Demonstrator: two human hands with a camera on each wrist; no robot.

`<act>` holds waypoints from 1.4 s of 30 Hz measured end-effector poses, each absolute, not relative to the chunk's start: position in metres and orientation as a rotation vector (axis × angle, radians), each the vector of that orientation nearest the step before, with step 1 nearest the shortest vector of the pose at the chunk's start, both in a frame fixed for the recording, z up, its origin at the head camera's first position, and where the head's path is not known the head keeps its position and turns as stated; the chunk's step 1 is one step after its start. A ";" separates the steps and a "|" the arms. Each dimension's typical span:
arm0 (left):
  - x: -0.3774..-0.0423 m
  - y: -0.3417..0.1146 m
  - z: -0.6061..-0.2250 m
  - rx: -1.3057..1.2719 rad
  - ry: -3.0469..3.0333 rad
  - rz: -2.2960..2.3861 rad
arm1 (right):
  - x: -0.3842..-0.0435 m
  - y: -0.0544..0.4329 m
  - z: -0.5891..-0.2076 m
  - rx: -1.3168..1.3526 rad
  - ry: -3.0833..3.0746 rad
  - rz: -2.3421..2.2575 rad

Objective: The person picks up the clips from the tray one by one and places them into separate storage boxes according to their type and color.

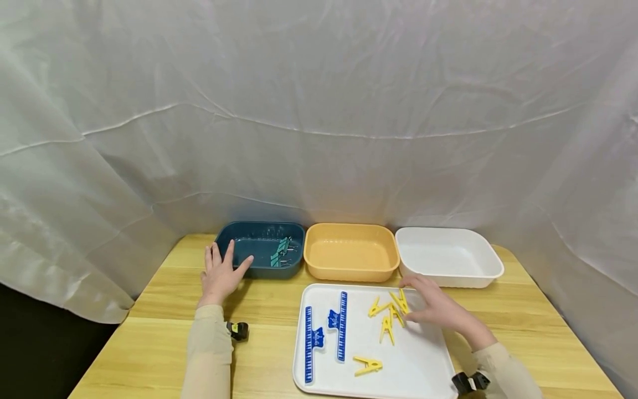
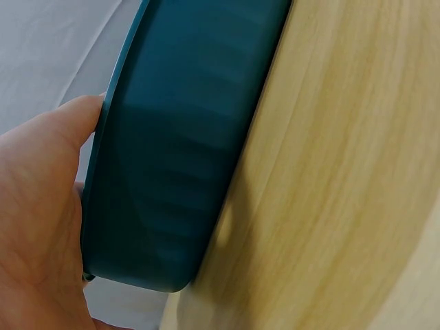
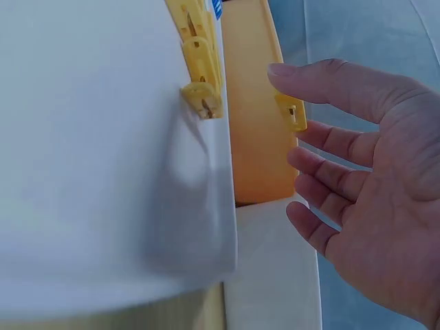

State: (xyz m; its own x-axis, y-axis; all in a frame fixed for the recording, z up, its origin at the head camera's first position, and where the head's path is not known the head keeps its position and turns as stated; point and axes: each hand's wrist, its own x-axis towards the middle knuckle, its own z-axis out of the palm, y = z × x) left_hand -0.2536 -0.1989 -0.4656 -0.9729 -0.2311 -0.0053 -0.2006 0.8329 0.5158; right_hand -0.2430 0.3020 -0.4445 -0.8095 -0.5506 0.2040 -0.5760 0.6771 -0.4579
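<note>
My right hand (image 1: 435,302) is over the far right part of the white tray (image 1: 418,360). Thumb and forefinger pinch a yellow clothespin (image 3: 291,112), raised off the tray; the other fingers are loosely bent. Several more yellow clothespins (image 1: 386,330) lie on the tray, most of them bunched by this hand and one (image 1: 368,366) nearer the front. Over the left end of the dark teal bin (image 1: 259,273), my left hand (image 1: 219,279) rests at the rim with fingers spread, the thumb (image 2: 86,113) right at the edge. Inside that bin are teal binder clips (image 1: 281,252).
Two long blue ruler clips (image 1: 308,343) lie on the tray's left side. A yellow bin (image 1: 351,274) and a white bin (image 1: 448,281) stand right of the teal one along the back of the wooden table (image 1: 149,343). A grey curtain (image 1: 319,138) hangs behind.
</note>
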 end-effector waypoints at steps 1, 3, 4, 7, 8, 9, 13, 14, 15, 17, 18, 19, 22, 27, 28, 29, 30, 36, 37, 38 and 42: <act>-0.254 -0.199 -0.465 0.349 -2.951 -0.825 | -0.244 0.301 -0.444 0.964 -2.824 0.796; -0.254 -0.199 -0.465 0.349 -2.950 -0.825 | -0.245 0.298 -0.442 0.974 -2.818 0.785; -0.254 -0.199 -0.466 0.349 -2.950 -0.822 | -0.246 0.296 -0.441 0.979 -2.816 0.783; -0.254 -0.199 -0.467 0.347 -2.948 -0.816 | -0.248 0.291 -0.440 0.990 -2.815 0.776; -0.254 -0.199 -0.467 0.347 -2.947 -0.815 | -0.248 0.289 -0.439 0.989 -2.820 0.776; -0.254 -0.199 -0.468 0.346 -2.947 -0.817 | -0.249 0.288 -0.439 0.992 -2.822 0.782; -0.254 -0.199 -0.468 0.348 -2.941 -0.824 | -0.253 0.282 -0.437 1.020 -2.804 0.799; -0.254 -0.199 -0.468 0.348 -2.939 -0.825 | -0.254 0.281 -0.436 1.026 -2.797 0.802; -0.254 -0.199 -0.468 0.348 -2.937 -0.823 | -0.255 0.280 -0.436 1.035 -2.787 0.806; -0.254 -0.199 -0.468 0.348 -2.936 -0.818 | -0.256 0.278 -0.434 1.049 -2.772 0.799; -0.255 -0.199 -0.468 0.348 -2.936 -0.814 | -0.256 0.278 -0.433 1.058 -2.761 0.794; -0.255 -0.199 -0.468 0.347 -2.936 -0.814 | -0.257 0.277 -0.432 1.065 -2.753 0.792; -0.255 -0.199 -0.469 0.347 -2.935 -0.817 | -0.258 0.273 -0.429 1.071 -2.754 0.797; -0.256 -0.200 -0.468 0.341 -2.934 -0.829 | -0.262 0.266 -0.424 1.065 -2.787 0.817; -0.256 -0.201 -0.468 0.340 -2.934 -0.829 | -0.262 0.264 -0.423 1.063 -2.795 0.818; -0.256 -0.201 -0.468 0.339 -2.934 -0.829 | -0.263 0.262 -0.422 1.064 -2.799 0.820; -0.256 -0.201 -0.467 0.339 -2.934 -0.829 | -0.264 0.261 -0.420 1.064 -2.802 0.833; -0.256 -0.201 -0.467 0.339 -2.938 -0.828 | -0.268 0.252 -0.416 1.099 -2.778 0.829; -0.256 -0.201 -0.467 0.338 -2.937 -0.823 | -0.269 0.251 -0.416 1.105 -2.775 0.821; -0.256 -0.201 -0.468 0.339 -2.936 -0.820 | -0.270 0.250 -0.416 1.109 -2.775 0.817; -0.255 -0.200 -0.469 0.342 -2.937 -0.813 | -0.273 0.244 -0.416 1.107 -2.787 0.823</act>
